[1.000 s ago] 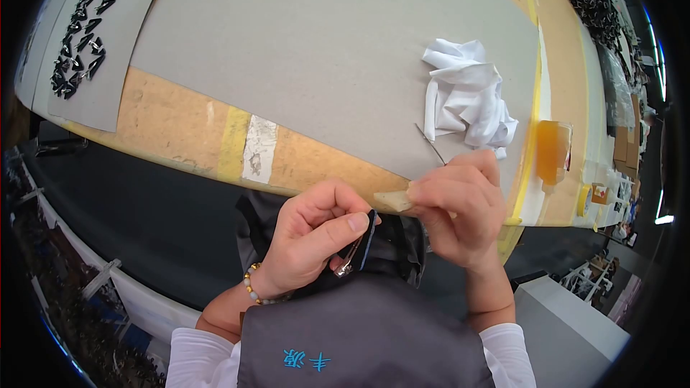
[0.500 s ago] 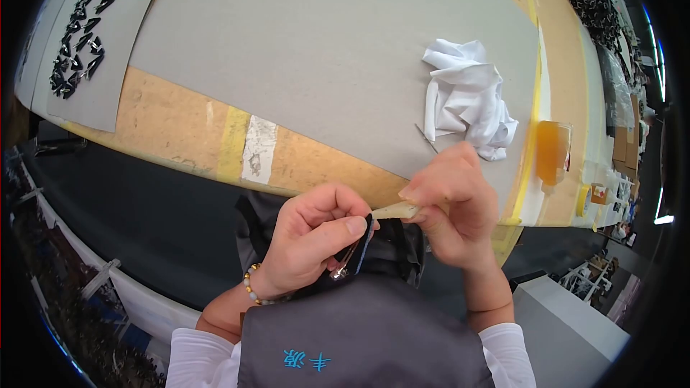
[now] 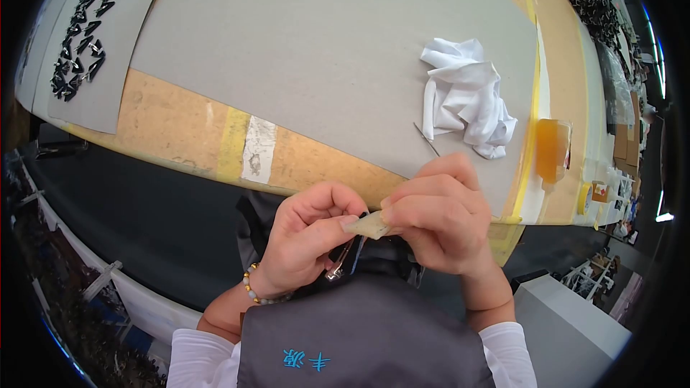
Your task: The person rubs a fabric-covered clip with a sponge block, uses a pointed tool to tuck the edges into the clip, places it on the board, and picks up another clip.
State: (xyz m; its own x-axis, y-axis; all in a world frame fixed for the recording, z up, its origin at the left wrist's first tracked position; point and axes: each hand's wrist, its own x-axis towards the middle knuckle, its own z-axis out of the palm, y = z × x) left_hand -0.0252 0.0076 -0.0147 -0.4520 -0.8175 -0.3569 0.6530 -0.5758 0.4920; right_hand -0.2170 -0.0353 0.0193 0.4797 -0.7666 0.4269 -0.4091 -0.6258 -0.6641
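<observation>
In front of my apron, my left hand (image 3: 303, 236) pinches a narrow black piece with a metal clip (image 3: 336, 271) hanging below the fingers. It looks like a hair clip, and a thin bluish edge shows along it. My right hand (image 3: 447, 217) has thumb and fingers closed on a pale cream, flat piece (image 3: 371, 225), whose material I cannot make out. The cream piece lies against the top of the black clip, beside my left thumb tip, and hides part of it.
A crumpled white cloth (image 3: 467, 97) lies on the grey board (image 3: 287, 50), with a thin metal tool (image 3: 427, 140) beside it. An amber block (image 3: 552, 151) and yellow tape roll (image 3: 586, 197) sit at right. Several black clips (image 3: 75, 50) lie at upper left.
My right hand has shifted left and slightly down, bringing the cream piece over the top of the clip by my left thumb. My left hand has barely moved.
</observation>
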